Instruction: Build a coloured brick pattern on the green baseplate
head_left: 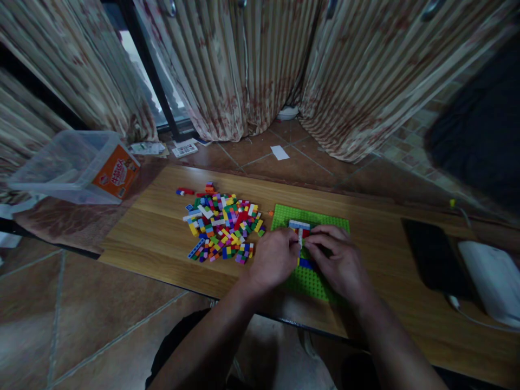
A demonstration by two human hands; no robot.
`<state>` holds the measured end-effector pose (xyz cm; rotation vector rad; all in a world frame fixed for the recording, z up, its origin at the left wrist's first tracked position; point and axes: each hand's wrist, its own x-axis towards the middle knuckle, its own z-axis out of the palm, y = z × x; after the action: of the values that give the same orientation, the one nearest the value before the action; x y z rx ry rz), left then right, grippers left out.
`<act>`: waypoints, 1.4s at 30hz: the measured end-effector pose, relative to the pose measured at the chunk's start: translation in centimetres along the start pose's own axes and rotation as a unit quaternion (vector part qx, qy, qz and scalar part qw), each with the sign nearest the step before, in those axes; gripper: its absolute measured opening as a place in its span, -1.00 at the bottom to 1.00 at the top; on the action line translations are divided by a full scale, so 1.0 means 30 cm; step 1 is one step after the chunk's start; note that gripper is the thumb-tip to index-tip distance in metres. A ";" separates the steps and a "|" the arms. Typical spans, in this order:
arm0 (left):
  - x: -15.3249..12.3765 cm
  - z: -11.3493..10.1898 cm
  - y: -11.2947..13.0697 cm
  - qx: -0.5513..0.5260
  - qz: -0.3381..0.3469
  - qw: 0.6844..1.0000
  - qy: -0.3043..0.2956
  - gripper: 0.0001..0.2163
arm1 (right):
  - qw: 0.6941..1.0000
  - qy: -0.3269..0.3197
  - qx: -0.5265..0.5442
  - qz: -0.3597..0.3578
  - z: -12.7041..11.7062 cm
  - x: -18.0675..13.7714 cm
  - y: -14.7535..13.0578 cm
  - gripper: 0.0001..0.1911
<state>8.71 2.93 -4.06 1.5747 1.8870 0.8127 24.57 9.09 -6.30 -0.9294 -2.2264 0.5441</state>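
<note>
A green studded baseplate [325,219] lies on the wooden table [162,227], with a small build of coloured bricks [299,225] standing on it. My left hand [273,259] and my right hand [339,260] meet over the plate, fingers pinched together around a white brick [300,237] of the build. Both hands cover much of the plate's middle. A heap of loose coloured bricks [221,225] lies just left of the plate, a short way from my left hand.
A clear plastic tub [73,168] with an orange label sits at the table's far left. A black phone [433,254] and a white device [493,281] with a cable lie at the right. Curtains hang behind, papers on the tiled floor.
</note>
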 end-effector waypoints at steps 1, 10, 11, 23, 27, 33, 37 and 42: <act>0.000 0.000 0.002 -0.002 -0.005 1.000 0.000 -0.82 | 1.000 0.000 0.002 0.001 0.001 0.000 -0.001 -0.84; -0.002 0.005 0.018 -0.002 -0.018 1.000 0.008 -0.80 | 1.000 0.010 0.012 0.023 0.014 -0.009 0.001 -0.82; -0.002 0.005 0.019 -0.005 -0.020 1.000 0.006 -0.80 | 1.000 0.011 0.013 0.023 0.015 -0.009 0.001 -0.81; 0.005 0.009 -0.016 -0.062 0.000 0.998 -0.004 -0.82 | 0.996 0.026 0.063 0.059 -0.005 0.001 0.000 -0.78; 0.006 -0.013 -0.025 -0.075 0.019 0.997 -0.015 -0.81 | 0.989 0.091 0.061 0.101 -0.020 0.014 0.000 -0.78; 0.031 -0.117 -0.079 -0.176 0.016 0.983 0.058 -0.81 | 0.984 0.131 0.051 0.107 -0.023 0.022 -0.022 -0.80; 0.052 -0.200 -0.131 -0.250 -0.033 0.949 0.190 -0.85 | 0.991 0.108 0.059 0.057 0.005 0.017 -0.083 -0.85; 0.044 -0.260 -0.150 -0.334 -0.049 0.901 0.271 -0.87 | 0.997 0.028 0.057 -0.049 0.099 -0.005 -0.173 -0.85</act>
<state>-0.21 2.82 -2.23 0.8628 1.7113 1.7609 20.13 5.20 -5.39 -0.7636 -2.1541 0.5848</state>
